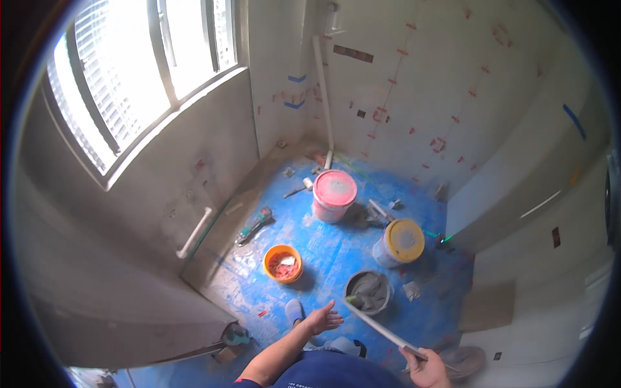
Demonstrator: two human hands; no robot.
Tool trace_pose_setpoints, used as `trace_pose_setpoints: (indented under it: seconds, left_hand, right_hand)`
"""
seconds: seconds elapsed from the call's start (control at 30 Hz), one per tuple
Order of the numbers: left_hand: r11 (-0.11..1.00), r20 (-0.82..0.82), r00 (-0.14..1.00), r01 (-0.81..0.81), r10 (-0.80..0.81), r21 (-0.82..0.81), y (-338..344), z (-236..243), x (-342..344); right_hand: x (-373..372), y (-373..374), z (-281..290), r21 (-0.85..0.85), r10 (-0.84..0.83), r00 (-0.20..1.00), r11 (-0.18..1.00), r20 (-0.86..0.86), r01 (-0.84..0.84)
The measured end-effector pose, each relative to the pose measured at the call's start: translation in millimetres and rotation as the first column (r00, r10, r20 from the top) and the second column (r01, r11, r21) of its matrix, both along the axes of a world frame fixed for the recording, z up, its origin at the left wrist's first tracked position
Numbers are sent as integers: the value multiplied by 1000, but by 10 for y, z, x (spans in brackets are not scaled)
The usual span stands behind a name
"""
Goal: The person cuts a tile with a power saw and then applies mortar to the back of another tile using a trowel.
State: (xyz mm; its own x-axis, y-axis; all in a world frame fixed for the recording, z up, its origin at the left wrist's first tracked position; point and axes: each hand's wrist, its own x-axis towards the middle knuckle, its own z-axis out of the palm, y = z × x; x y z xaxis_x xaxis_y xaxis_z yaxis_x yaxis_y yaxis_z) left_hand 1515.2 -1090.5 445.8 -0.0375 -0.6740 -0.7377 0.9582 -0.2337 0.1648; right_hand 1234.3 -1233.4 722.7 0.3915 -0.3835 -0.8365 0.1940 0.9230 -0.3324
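Observation:
My left hand [323, 318] is held out palm inward, fingers extended, with nothing in it. At the lower right, my right hand [425, 373] grips one end of a long, narrow, pale bar [381, 331]. From that hand the bar slants up and left, its far end beside the near rim of a bucket of grey mortar [370, 284]. A small yellow-green piece [354, 300] shows by that end; whether it belongs to the bar I cannot tell. Left of the mortar stands an orange bucket [266, 265] holding red pieces and something whitish.
A pink-lidded bucket [334, 188] and a yellow-lidded bucket [405, 240] stand farther off on the blue floor sheet [317, 255]. A green-and-black power tool [256, 226] lies left. A green light [444, 240] glows near the right wall. Cardboard [488, 305] lies at right.

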Motion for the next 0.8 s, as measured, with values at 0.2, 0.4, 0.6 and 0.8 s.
trace_pose_setpoints:
  seconds: [0.2,0.4,0.6,0.8]
  left_hand:
    - [986,-323,936,-160,140,-36,-236,202,861]
    - [975,-201,955,-222,220,13,-275,149,1768]
    - [965,-54,966,-251,255,71,-613,174,2537]
    - [874,7,881,-471,474,116,-1108,207,3145]
  right_hand:
    - [1034,-341,166,32,176,981,983,84,-179]
    - [2101,-673,481,95,306,952,947,21,-307]
    - [3056,-1454,235,113,459,879,874,131,-473]
    - [3976,-2625,-67,127,575,789,785,215,-607]
